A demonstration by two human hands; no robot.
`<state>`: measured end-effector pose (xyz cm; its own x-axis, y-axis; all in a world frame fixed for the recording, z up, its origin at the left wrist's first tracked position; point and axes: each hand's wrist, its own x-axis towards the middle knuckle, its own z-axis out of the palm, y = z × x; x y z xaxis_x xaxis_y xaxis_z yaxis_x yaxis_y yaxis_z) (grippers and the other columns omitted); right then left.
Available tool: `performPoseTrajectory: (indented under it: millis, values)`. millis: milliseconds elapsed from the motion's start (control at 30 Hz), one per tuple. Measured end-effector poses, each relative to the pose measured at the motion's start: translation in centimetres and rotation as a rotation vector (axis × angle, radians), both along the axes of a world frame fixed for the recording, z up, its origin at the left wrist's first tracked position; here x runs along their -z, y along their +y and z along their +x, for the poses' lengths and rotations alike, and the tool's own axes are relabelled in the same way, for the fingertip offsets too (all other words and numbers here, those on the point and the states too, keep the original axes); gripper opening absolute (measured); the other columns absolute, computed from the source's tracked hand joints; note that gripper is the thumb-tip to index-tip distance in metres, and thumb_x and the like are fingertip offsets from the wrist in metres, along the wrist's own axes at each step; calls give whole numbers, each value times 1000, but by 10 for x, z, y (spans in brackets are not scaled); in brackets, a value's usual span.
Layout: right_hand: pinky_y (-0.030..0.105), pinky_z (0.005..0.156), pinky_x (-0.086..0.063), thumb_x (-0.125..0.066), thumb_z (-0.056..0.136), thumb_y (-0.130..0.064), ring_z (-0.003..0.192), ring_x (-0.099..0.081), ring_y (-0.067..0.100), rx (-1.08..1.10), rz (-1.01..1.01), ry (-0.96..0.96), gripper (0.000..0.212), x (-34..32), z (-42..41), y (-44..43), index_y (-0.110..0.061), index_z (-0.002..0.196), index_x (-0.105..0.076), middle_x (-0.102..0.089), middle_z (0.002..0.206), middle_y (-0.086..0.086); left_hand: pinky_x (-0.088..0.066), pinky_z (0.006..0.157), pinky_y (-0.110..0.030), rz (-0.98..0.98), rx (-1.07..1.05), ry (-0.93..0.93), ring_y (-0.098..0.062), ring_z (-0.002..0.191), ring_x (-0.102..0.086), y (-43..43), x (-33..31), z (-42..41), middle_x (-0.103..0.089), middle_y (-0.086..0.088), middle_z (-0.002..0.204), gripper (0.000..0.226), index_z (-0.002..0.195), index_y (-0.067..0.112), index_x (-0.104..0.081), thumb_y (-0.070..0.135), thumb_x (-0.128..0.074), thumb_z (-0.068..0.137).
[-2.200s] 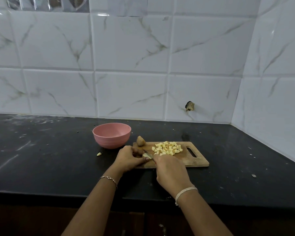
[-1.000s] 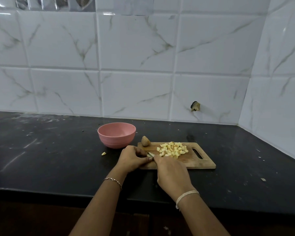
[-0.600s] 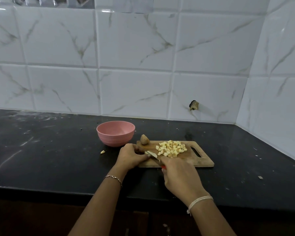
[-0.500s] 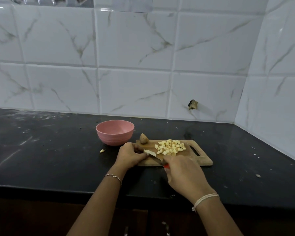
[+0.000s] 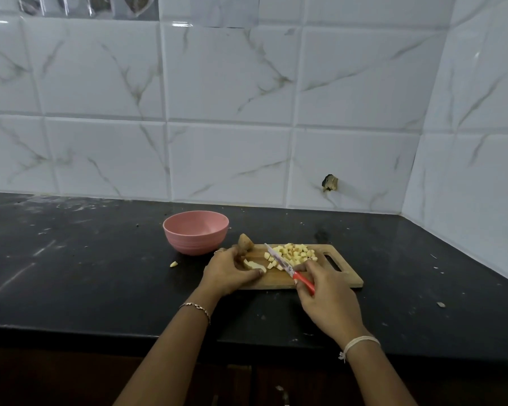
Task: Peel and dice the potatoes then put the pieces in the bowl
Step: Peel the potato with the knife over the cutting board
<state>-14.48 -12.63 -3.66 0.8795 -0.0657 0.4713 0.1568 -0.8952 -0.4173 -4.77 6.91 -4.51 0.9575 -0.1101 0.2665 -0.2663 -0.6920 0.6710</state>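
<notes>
2 hands work at the near edge of the board (image 5: pixel 346 276): right hand (image 5: pixel 327 300) grips the knife (image 5: pixel 289 268) by its red handle, blade angled over the dice (image 5: pixel 296 253); left hand (image 5: pixel 230 272) pinches a pale slice (image 5: pixel 255 266). Step judged: dicing. Next cut needs the blade brought left, clear of that hand. 1 potato (image 5: pixel 245 242) sits at the far-left corner, bowl (image 5: pixel 194 241) just beyond; room lies rightward.

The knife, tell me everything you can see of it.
The knife is small, with a slim silvery blade and a red handle. The right hand grips the handle; the blade slants away and leftward over the wooden cutting board, along the left side of the diced potato pile. Whether it touches the board is unclear.
</notes>
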Motion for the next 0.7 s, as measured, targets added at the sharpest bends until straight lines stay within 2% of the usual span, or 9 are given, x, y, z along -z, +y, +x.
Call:
performPoseTrajectory:
  millis: [133,233,333,433,500,567,633,700]
  values:
    - [21,60,-52,-61,93,-33,70,-58,6,-34,85,-16,20,3,1,-2,-36,112,-58,-56,96,-13,-47,81,-23,-64,-27,-21,-10,91,-58,-2,-2,2,-56,9,93,57,128,14,-57,32,-79,79]
    - [22,63,-53,-62,93,-33,71,-58,6,-45,104,-11,20,4,2,-4,-37,112,-58,-55,94,-14,-49,84,-27,-54,-77,-53,-13,92,-60,-2,-2,3,-61,5,92,43,122,14,-61,24,-75,82]
    - [22,61,-53,-61,93,-34,70,-58,5,-25,71,-14,19,5,1,-3,-36,112,-58,-54,95,-12,-45,87,-27,-23,-109,-104,-20,103,-57,-2,-1,5,-61,-2,98,34,117,14,-63,18,-70,84]
    - [18,56,-46,-59,93,-35,68,-56,4,31,45,-26,19,5,1,-3,-37,112,-56,-57,93,-13,-45,91,-30,4,-100,-157,-19,105,-54,-6,0,-2,-48,-3,121,34,113,20,-64,30,-73,81]
    - [17,55,-44,-60,93,-35,68,-56,4,57,64,-37,20,5,1,-4,-37,113,-56,-58,92,-13,-43,94,-36,95,-116,-223,-16,110,-51,-10,-1,-10,-44,3,124,40,106,26,-64,51,-73,76]
    - [20,55,-48,-60,92,-36,67,-56,4,63,64,-51,20,5,1,-3,-37,111,-56,-57,93,-13,-36,95,-37,253,-142,-251,-16,117,-44,-15,-3,-13,-44,6,125,46,106,31,-64,64,-67,73]
    - [23,56,-52,-59,92,-37,65,-56,5,60,40,-57,18,6,0,-2,-37,110,-56,-56,94,-13,-32,95,-39,314,-147,-232,-17,120,-42,-18,-4,-14,-45,6,126,44,104,34,-65,66,-63,75]
    - [26,57,-54,-59,92,-37,65,-56,5,51,21,-65,16,4,-3,0,-37,108,-56,-56,98,-12,-31,96,-39,284,-151,-213,-18,121,-43,-19,-5,-13,-48,5,127,35,101,34,-67,59,-63,78]
